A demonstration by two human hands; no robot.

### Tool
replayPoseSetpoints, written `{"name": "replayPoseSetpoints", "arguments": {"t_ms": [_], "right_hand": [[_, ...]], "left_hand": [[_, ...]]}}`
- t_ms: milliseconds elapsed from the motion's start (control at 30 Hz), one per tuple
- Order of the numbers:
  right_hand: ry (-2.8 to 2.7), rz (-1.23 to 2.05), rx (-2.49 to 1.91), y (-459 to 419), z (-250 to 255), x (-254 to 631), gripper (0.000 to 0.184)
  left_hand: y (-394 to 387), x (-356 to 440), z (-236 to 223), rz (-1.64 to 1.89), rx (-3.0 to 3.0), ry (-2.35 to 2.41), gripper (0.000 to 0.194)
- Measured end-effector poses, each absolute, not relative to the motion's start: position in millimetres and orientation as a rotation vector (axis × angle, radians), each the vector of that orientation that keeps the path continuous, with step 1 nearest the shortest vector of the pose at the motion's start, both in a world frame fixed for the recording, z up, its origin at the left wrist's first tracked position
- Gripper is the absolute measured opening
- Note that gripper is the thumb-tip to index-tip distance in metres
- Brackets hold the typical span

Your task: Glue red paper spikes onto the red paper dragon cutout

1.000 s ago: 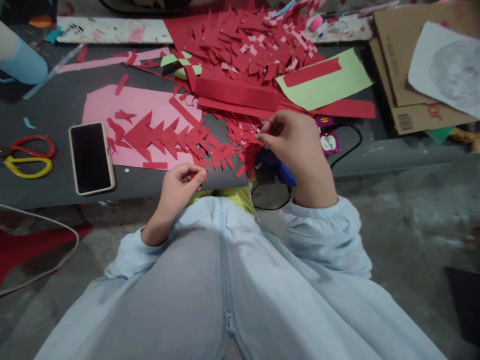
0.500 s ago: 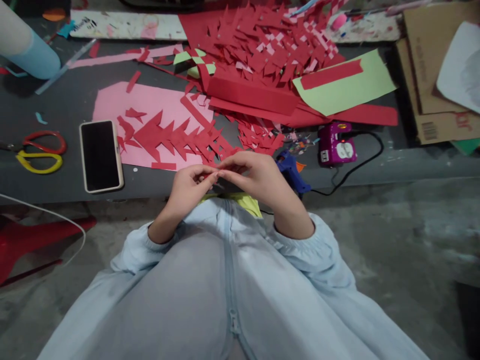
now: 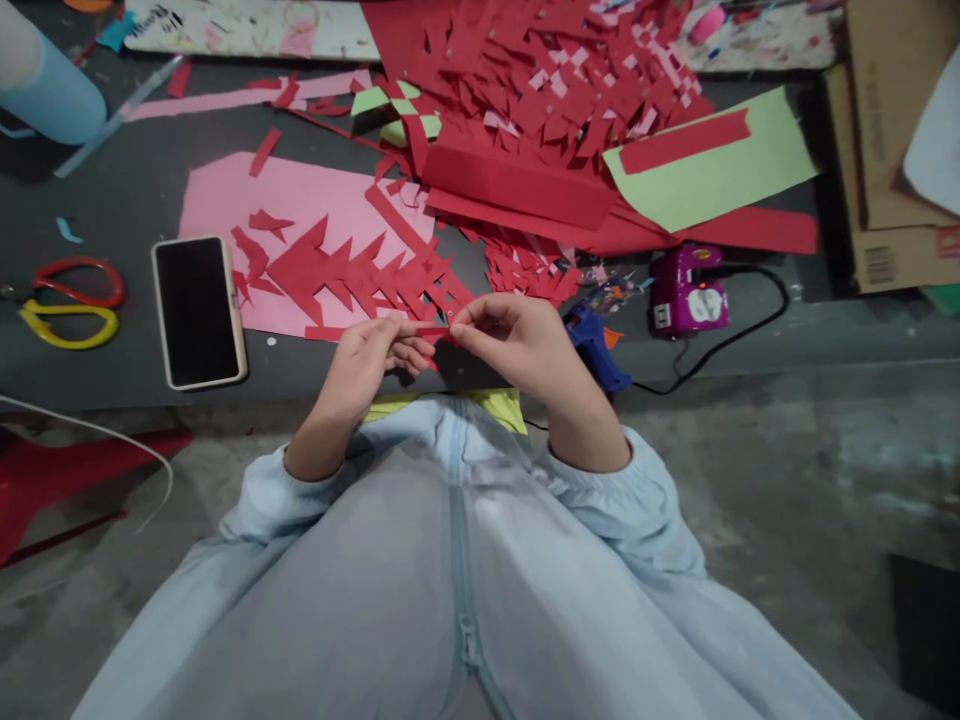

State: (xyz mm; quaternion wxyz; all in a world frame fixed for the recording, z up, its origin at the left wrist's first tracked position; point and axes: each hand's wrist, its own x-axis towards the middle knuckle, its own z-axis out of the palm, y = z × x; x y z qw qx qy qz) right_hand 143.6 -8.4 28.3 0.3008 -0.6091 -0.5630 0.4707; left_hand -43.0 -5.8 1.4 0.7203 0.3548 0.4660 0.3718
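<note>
Between my two hands, at the near edge of the table, is a narrow red paper strip [image 3: 430,331]. My right hand [image 3: 521,345] pinches its right end between thumb and fingertips. The left end lies under the thumb of my left hand [image 3: 371,362], whose other fingers are curled loosely below. Just beyond my hands, a pink paper sheet [image 3: 217,200] carries overlapping pointed red paper pieces [image 3: 322,270]. Another short red strip lies by my left hand, partly covered by it. A blue glue gun [image 3: 596,350] rests close to my right hand.
To the left are a phone [image 3: 196,312] and scissors [image 3: 75,300]. Farther back lie a heap of cut red paper [image 3: 517,80] and a green sheet [image 3: 720,185]. A purple power adapter [image 3: 688,295] with a black cable sits right, near cardboard [image 3: 900,120].
My hands have drawn slightly apart, and the red strip now shows between them. The fingers of my left hand have loosened from their pinch. The view has shifted a little.
</note>
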Motion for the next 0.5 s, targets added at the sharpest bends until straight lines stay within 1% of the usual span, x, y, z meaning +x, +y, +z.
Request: {"name": "replayPoseSetpoints", "arguments": {"t_ms": [67, 200, 300, 500], "right_hand": [[-1.483, 1.279, -1.621, -7.5, 28.4, 143.7, 0.014], [-1.474, 1.333, -1.595, -7.3, 26.6, 144.6, 0.017], [-1.44, 1.337, -1.589, -8.4, 24.1, 148.9, 0.019], [-1.371, 1.112, -1.659, -13.4, 22.5, 166.8, 0.03]], "left_hand": [[-5.5, -43.3, 3.2, 0.829, 0.866, 1.063, 0.044], [-5.0, -40.9, 3.4, 0.807, 0.998, 1.138, 0.034], [-3.3, -39.5, 0.5, 0.795, 1.011, 1.162, 0.031], [-0.4, -41.8, -1.0, 0.787, 0.994, 1.173, 0.031]]}}
